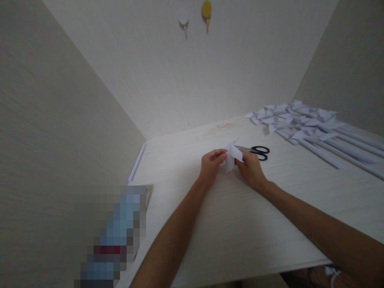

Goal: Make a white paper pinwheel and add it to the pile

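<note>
Over the middle of the white table, a folded white paper pinwheel is held up between both hands. My left hand pinches its left side between thumb and fingers. On the other side my right hand is closed on the paper, its fingertips partly hidden behind a folded blade. Black-handled scissors lie on the table just beyond my right hand, their blades partly covered by the hand and the paper.
Several white paper pinwheels on rolled-paper sticks lie heaped at the right. One paper tube rests along the table's left edge by the wall. A pixelated bluish item sits at front left. Two hooks, one yellow, hang on the back wall.
</note>
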`<state>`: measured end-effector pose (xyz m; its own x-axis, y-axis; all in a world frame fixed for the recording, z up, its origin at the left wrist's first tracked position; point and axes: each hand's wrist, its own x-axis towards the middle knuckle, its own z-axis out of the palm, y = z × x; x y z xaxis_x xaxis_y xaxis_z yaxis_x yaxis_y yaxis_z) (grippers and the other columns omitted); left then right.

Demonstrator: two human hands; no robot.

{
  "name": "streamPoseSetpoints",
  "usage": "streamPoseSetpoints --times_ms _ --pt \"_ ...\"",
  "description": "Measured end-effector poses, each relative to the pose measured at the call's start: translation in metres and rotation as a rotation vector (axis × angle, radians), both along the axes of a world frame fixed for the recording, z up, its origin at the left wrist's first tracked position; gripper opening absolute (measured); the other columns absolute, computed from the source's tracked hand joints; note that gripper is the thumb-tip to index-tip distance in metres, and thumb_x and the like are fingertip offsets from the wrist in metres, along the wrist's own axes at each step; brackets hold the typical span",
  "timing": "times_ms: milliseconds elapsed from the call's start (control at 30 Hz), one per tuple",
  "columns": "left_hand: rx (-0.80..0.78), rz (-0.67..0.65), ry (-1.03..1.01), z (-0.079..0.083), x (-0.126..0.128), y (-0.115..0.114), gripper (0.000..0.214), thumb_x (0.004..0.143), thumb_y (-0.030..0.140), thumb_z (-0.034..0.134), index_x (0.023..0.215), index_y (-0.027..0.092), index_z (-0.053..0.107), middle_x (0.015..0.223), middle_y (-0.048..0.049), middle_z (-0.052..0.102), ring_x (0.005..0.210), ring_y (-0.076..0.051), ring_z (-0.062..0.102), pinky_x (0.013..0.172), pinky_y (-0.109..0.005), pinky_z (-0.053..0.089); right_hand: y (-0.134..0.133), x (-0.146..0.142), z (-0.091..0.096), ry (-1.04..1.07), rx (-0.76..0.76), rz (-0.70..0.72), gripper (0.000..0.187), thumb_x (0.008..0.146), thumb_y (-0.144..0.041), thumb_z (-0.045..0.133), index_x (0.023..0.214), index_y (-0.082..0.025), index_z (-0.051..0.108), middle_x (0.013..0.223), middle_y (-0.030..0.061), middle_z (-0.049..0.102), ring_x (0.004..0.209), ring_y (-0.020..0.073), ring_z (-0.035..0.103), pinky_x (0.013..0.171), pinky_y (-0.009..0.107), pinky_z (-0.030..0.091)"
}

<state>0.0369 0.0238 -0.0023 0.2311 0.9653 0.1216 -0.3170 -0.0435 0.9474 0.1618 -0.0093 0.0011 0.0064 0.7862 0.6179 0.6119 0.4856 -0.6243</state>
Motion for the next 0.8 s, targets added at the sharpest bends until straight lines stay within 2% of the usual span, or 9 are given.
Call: streamPoseSetpoints --times_ms 233,633,800 --pt "-0.034 -0.017 0.039 0.0035 -0.0004 -0.0022 0.013 0.057 0.021 0.065 0.069 0.017 0.064 0.065 0.0016 0.060 0.058 -0.007 0.049 0.062 -0.023 0.037 0.0012 0.0012 -0.0011 -0.041 0.070 -0.095 0.016 0.066 -0.011 0.044 0.052 -0.018 0.045 0.050 -0.0002 0.048 0.048 0.0119 0.041 0.047 0.023 0.030" --pt "-0.039 -0.052 0.023 0.0038 -0.0001 -0.0015 0.013 0.057 0.021 0.065 0.069 0.016 0.065 0.067 0.0006 0.061 0.059 -0.007 0.050 0.061 -0.023 0.037 0.0035 0.0022 -0.0046 0.017 0.046 0.007 0.015 0.068 -0.010 0.042 0.055 -0.018 0.047 0.055 0.0009 0.051 0.055 0.0139 0.046 0.052 0.024 0.034" --pt "-0.024 -0.046 0.026 0.0042 -0.0004 -0.0021 0.013 0.058 0.022 0.065 0.069 0.016 0.064 0.067 0.0006 0.060 0.059 -0.008 0.050 0.061 -0.023 0.037 0.0039 0.0009 -0.0037 0.016 0.030 -0.010 0.015 0.067 -0.010 0.044 0.055 -0.017 0.048 0.055 0.0009 0.051 0.053 0.0134 0.045 0.051 0.024 0.034"
